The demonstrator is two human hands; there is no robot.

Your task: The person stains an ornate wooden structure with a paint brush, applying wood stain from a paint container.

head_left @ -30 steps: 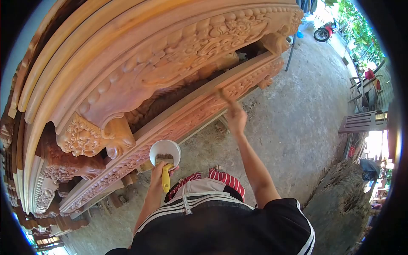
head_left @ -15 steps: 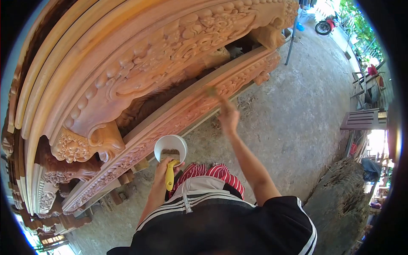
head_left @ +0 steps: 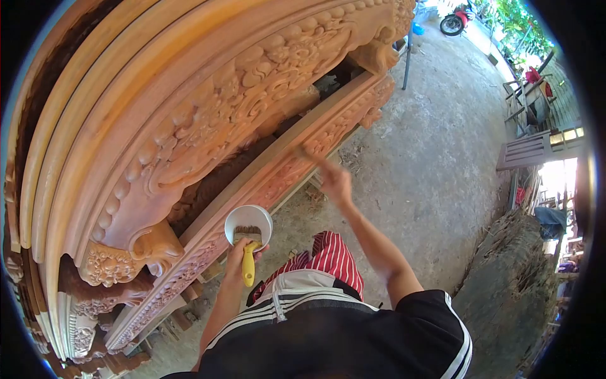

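My left hand (head_left: 237,258) is closed on a white plastic tub (head_left: 266,218) at waist height. A paintbrush with a yellow handle (head_left: 249,268) leans over the tub's near rim, its dark bristles inside; the same hand steadies it. In front and to the right, my right hand (head_left: 336,185) grips a thin brush (head_left: 307,153), blurred by motion. Its tip overlaps the carved lower rail (head_left: 278,180) of a large wooden piece. Above that rail rises a broad carved panel (head_left: 252,88) with flowers and a row of beads. Part of the rail looks darker and redder.
Curved wooden lengths (head_left: 95,82) are stacked along the left. Grey concrete floor (head_left: 435,145) stretches away on the right. A metal post (head_left: 407,60) stands near the far end of the wood, with a red motorbike (head_left: 456,22) beyond. A rough dark slab (head_left: 505,297) lies at right.
My right hand and its brush have shifted slightly down and left in view, along the rail. The view has turned a little; my left hand still holds the tub and paintbrush.
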